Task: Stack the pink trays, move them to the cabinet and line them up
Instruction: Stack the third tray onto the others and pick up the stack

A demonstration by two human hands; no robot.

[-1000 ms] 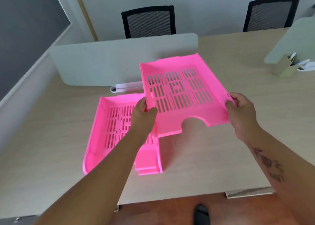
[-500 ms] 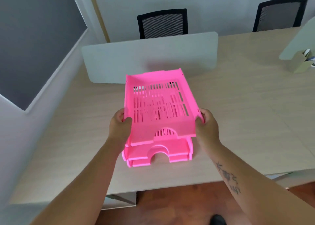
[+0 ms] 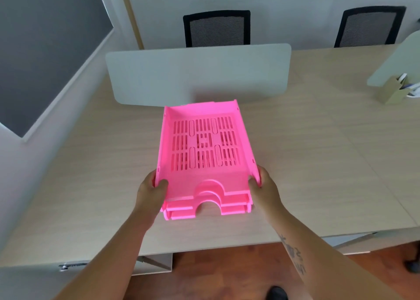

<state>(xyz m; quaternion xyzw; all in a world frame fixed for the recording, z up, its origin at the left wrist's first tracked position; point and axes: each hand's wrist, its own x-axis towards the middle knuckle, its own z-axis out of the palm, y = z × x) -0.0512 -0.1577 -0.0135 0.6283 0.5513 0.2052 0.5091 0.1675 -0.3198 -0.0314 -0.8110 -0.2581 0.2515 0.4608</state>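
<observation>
A stack of pink slotted trays [image 3: 204,145] sits on the light wooden desk [image 3: 318,163], near its front edge. The top tray lies nested on the lower ones, whose front lips [image 3: 231,209] stick out underneath around the arched cut-out. My left hand [image 3: 151,190] grips the stack's front left corner, thumb over the rim. My right hand [image 3: 263,186] grips the front right corner the same way. No cabinet is in view.
A grey divider panel [image 3: 197,72] stands right behind the trays. A second panel [image 3: 400,59] and a tan pen holder [image 3: 394,93] are at the far right. Two black mesh chairs [image 3: 217,28] stand beyond the desk. Wooden floor lies below the desk edge.
The tray I held above and to the right has come left and down onto the other pink trays. It now rests nested on the stack, both hands still at its front corners.
</observation>
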